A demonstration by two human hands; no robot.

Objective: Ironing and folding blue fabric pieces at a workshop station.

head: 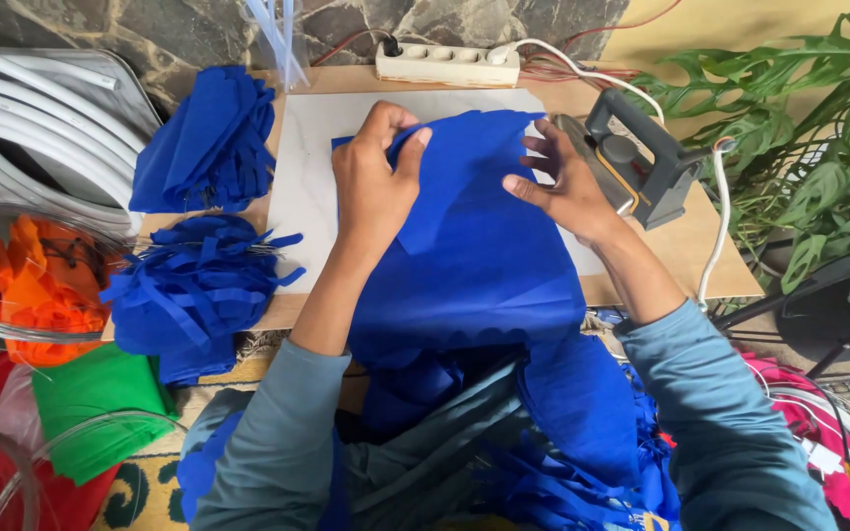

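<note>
The wooden worktop (pixel 683 258) carries a white slab (pixel 315 177) at its middle. A power strip (pixel 448 65) lies along the far edge. Blue fabric piles (pixel 211 138) sit at the left edge, and a grey sealing tool (pixel 632 162) near the right edge.

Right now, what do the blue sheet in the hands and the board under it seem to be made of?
Blue sheet: probably non-woven fabric, matte, holding soft creases where the left hand pinches it. Board: pale, smooth and faintly veined, maybe marble-look tile or laminate; which one is unclear.
</note>
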